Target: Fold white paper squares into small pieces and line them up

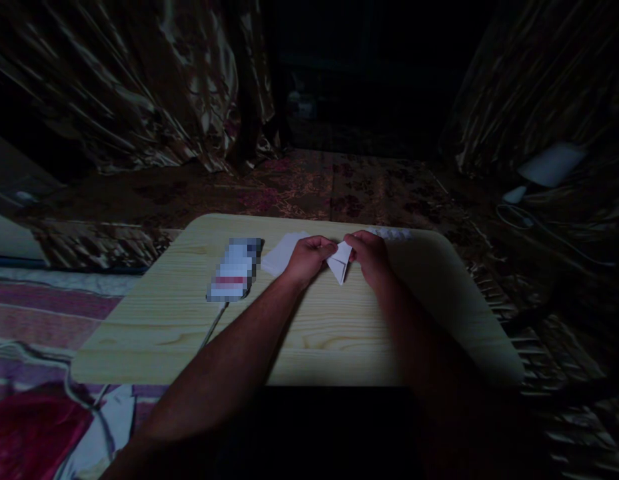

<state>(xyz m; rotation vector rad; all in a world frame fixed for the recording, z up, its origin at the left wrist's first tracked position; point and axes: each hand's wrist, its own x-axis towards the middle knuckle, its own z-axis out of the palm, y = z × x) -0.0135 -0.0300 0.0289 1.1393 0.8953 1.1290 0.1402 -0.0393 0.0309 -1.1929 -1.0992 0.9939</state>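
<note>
Between my two hands is a small piece of folded white paper (340,261), with a pointed end hanging down towards me above the wooden table (339,327). My left hand (310,259) pinches its left edge with thumb and finger. On the other side, my right hand (368,252) grips the upper right part, its fingers closed. Loose white paper sheets (284,253) lie just behind and left of my left hand, which partly covers them. Several small white folded pieces (396,234) sit in a row at the table's far edge, beyond my right hand.
A phone (234,270) with a blurred-out screen lies at the left of the table, a white cable (212,327) running from its near end. Patterned curtains (204,80) hang behind. A white lamp (552,165) stands at the right, and striped bedding (54,310) is at the left.
</note>
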